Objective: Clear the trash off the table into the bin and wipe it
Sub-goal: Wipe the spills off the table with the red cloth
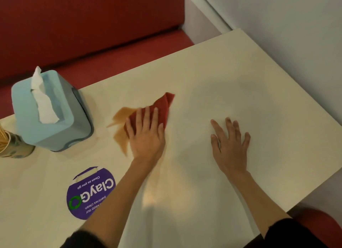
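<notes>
Left hand (146, 134), fingers (147, 116) spread flat, pins a soft red cloth (163, 104) on a brown spill (120, 136) just right of the tissue box (55, 122); right hand (230, 144) splayed on the table (259, 77); the cloth likely bunches unless palmed at its middle

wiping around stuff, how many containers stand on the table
2: a light blue plastic tissue box at the cream table's left, and a patterned cup of wooden toothpicks beside it, cut by the frame edge. Others may lie out of view.

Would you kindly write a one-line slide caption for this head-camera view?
Left hand presses a red cloth onto a brown spill on the cream table, right hand resting flat nearby.
</notes>
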A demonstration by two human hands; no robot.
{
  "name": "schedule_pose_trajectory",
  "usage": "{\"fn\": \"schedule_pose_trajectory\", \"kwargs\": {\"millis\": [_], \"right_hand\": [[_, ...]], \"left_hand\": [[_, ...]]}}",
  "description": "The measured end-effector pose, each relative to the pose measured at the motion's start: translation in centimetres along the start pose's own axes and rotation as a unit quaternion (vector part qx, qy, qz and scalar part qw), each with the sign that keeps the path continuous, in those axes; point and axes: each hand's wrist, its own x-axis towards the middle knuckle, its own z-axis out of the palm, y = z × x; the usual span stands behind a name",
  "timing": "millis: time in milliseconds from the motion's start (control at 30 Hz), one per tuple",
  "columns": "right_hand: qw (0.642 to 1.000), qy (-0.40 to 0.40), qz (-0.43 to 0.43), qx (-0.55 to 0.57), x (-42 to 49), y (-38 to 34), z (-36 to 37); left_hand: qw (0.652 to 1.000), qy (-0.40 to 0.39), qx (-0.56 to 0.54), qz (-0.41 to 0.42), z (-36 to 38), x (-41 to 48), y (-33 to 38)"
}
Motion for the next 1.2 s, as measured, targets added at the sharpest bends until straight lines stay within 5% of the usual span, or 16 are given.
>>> {"fn": "schedule_pose_trajectory", "kwargs": {"millis": [167, 300, 467, 600, 767, 867, 1200], "right_hand": [[1.000, 0.003, 0.001, 0.002, 0.0, 0.0, 0.1], [1.000, 0.000, 0.004, 0.005, 0.0, 0.0, -0.1], [1.000, -0.005, 0.003, 0.013, -0.1, 0.1, -0.1], [1.000, -0.013, 0.010, 0.024, -0.1, 0.0, -0.2], [1.000, -0.012, 0.007, 0.026, -0.1, 0.0, -0.3], [1.000, -0.008, 0.007, 0.027, -0.1, -0.1, -0.2], [0.999, -0.010, 0.010, 0.037, -0.1, -0.1, -0.1]], "left_hand": [[0.996, 0.011, -0.011, 0.087, -0.7, -10.1, 3.0], [0.982, -0.018, -0.026, 0.187, -0.3, -7.5, 4.8], [0.991, -0.029, -0.012, 0.129, 0.1, 0.2, 0.8], [0.994, -0.007, -0.024, 0.105, -0.3, -3.3, -0.1], [0.951, -0.070, -0.021, 0.300, -2.1, -13.2, -3.4], [0.931, -0.082, -0.006, 0.355, -2.8, -11.7, -7.3], [0.990, -0.025, 0.010, 0.140, -1.4, -3.1, -3.9]]}}
